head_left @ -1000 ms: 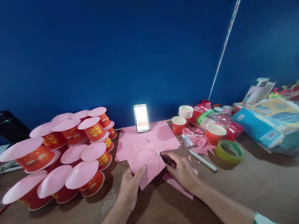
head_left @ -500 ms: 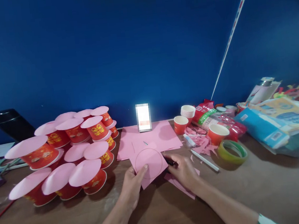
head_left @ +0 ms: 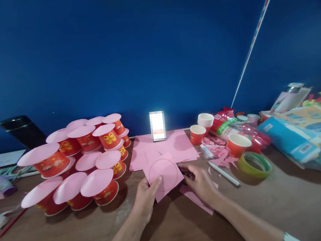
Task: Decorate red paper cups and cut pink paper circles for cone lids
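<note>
My left hand (head_left: 149, 193) pinches a sheet of pink paper (head_left: 165, 173) between thumb and fingers, the thumb on top. A circle is drawn in pencil on this sheet. At the sheet's right edge my right hand (head_left: 200, 183) is closed around dark scissors (head_left: 186, 173), mostly hidden by the fingers. Beneath that hand lies another pink paper piece (head_left: 198, 200) with a curved line on it. Behind the held sheet, a stack of pink paper (head_left: 177, 145) rests on the table.
Stacked red paper cups (head_left: 106, 194) with pink paper cones stand on the left. To the right are an orange cup (head_left: 198, 134), pink scraps (head_left: 220, 152), a white pen (head_left: 224, 174), green tape (head_left: 254, 166) and a blue packet (head_left: 288, 134). A lit phone (head_left: 157, 126) leans against the blue wall.
The view has shifted slightly, so everything sits a little further right. Both hands keep hold of the paper and the scissors, with hardly any other movement.
</note>
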A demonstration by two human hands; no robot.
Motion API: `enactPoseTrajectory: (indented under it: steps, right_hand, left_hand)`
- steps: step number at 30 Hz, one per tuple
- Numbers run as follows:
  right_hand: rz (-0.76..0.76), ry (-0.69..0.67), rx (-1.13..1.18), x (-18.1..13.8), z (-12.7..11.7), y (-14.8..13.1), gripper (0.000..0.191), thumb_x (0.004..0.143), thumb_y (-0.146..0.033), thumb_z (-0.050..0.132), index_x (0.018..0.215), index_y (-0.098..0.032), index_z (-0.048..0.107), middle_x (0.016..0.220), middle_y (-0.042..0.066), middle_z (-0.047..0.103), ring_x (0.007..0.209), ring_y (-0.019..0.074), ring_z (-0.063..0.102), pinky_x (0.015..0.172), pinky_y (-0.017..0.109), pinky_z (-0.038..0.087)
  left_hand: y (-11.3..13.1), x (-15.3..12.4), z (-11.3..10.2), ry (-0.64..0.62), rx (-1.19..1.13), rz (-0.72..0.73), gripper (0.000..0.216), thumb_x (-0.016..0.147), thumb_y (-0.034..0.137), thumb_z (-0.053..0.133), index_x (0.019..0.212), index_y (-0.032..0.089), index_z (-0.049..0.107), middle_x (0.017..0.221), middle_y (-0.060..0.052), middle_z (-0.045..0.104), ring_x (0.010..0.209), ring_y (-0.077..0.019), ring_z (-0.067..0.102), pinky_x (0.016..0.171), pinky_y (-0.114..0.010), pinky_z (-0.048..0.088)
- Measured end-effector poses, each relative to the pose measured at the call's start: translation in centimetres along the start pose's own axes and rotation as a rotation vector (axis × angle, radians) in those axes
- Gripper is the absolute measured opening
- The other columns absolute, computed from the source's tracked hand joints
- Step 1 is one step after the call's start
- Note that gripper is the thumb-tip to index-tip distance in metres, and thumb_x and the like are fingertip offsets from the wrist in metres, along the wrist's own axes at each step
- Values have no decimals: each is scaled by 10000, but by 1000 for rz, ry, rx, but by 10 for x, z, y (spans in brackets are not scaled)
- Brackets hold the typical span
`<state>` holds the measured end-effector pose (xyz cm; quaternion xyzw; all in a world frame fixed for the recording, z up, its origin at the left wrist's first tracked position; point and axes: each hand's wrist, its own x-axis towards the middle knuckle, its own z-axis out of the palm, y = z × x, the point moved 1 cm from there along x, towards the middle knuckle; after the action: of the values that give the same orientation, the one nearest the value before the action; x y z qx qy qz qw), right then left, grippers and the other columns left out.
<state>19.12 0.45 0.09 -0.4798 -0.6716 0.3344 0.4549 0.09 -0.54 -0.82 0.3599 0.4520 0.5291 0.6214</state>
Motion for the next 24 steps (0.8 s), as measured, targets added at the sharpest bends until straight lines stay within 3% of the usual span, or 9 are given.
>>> enactPoseTrajectory:
  steps: [9,13,19,24]
  right_hand:
    - [-10,3,-88,-1,0,-1,400,751,-104,533,1114,-232,641,1095,38,692,1015,201,643,892,343,505]
    - [4,42,-121,1,-2,-6,335,774,-152,555,1090,-217,643,1037,47,707,947,202,663,845,334,522]
    - [49,119,-43,3,-3,2,344,778,-282,615,1106,-182,617,1009,90,710,922,224,670,779,335,547]
    - [76,101,42,4,-2,9,395,767,-309,633,1138,-178,600,1037,102,704,946,231,670,817,355,552]
  left_hand:
    - [0,0,1,14,19,14,470,644,398,767,971,74,674,922,-143,718,854,-243,660,803,-355,502]
    - [2,0,3,13,1,32,463,612,348,798,972,88,670,966,-137,717,855,-239,666,817,-356,507]
    - [6,0,3,26,-51,39,467,602,345,805,962,78,673,943,-143,720,844,-237,672,825,-355,508]
    - [10,1,2,70,-155,13,492,560,342,831,938,70,669,880,-140,725,815,-237,678,798,-356,523]
